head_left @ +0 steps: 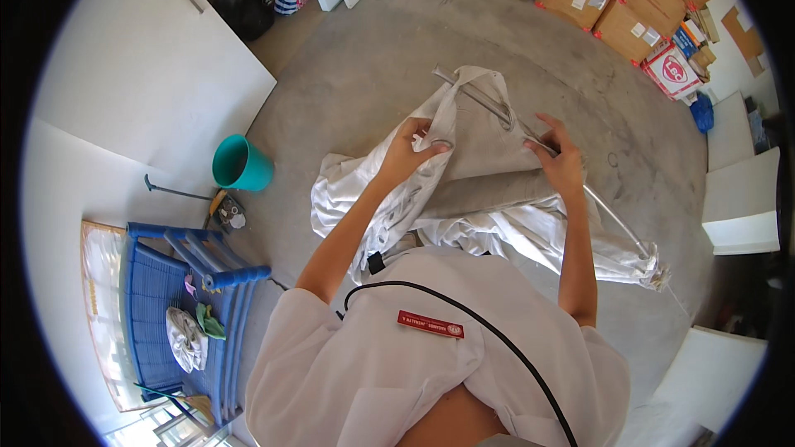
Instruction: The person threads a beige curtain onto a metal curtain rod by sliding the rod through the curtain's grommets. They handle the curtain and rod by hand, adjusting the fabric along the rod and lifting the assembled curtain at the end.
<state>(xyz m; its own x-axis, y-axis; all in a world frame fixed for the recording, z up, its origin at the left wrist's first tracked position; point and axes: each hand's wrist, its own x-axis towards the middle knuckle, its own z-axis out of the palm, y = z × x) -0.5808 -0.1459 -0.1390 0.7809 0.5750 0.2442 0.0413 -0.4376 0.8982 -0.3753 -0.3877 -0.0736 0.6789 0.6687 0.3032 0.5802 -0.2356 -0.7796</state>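
A large off-white curtain [476, 145] with metal eyelets along its edge hangs bunched in front of me, its folds falling toward the floor. My left hand [407, 153] pinches the curtain's edge beside an eyelet. A thin metal rod [478, 98] runs slantwise from the far middle to the lower right, passing through a loop of the cloth near its far end. On the right, my right hand [556, 157] grips the rod, with the index finger lifted and cloth next to the fingers. Fabric covers part of the rod's length.
To the left stand a teal bin [243, 163], a dustpan [228, 211] and a blue woven bench [186, 306] with cloths on it. Cardboard boxes [609, 4] are stacked at the far right. White cabinets [741, 207] line the right side. Concrete floor [373, 58] surrounds the curtain.
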